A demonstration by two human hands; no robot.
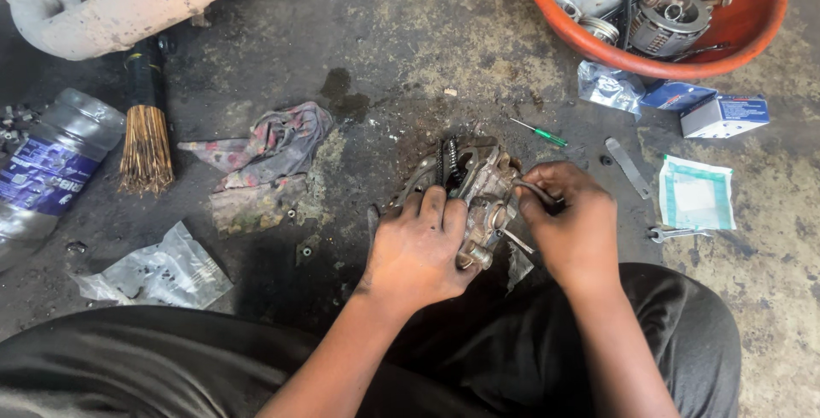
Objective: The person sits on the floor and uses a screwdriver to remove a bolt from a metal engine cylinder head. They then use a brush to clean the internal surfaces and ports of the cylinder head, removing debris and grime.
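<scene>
Left hand (pixel 420 251): grimy, fingers curled tight over the near side of the engine part (pixel 484 200), clamping it in place.
Right hand (pixel 574 226): closed around a thin dark metal tool (pixel 534 192) whose tip meets the part's right edge.
Engine part: a lumpy cast-metal block, dull grey with oily film, held just above the floor (pixel 410 51) in front of the person's knees; a black toothed chain (pixel 447 162) loops over its far side.
Floor: rough concrete, stained dark with oil (blackest around the part).
Rag (pixel 273 149): crumpled patterned cloth, left of the part.
Brush (pixel 145 140): stiff straw bristles on a black handle, well left.
Screwdriver (pixel 538 133): slim, green-handled, lying beyond the right hand.
Basin (pixel 752 34): round orange plastic, top right, heaped with metal engine pieces.
Box (pixel 724 116): small blue-and-white carton below the basin.
Packet (pixel 696 193): flat, white and green, right of the hands.
Spanner (pixel 675 233): small, bright steel, near the packet.
Bag (pixel 158 271): clear crinkled plastic, lower left.
</scene>
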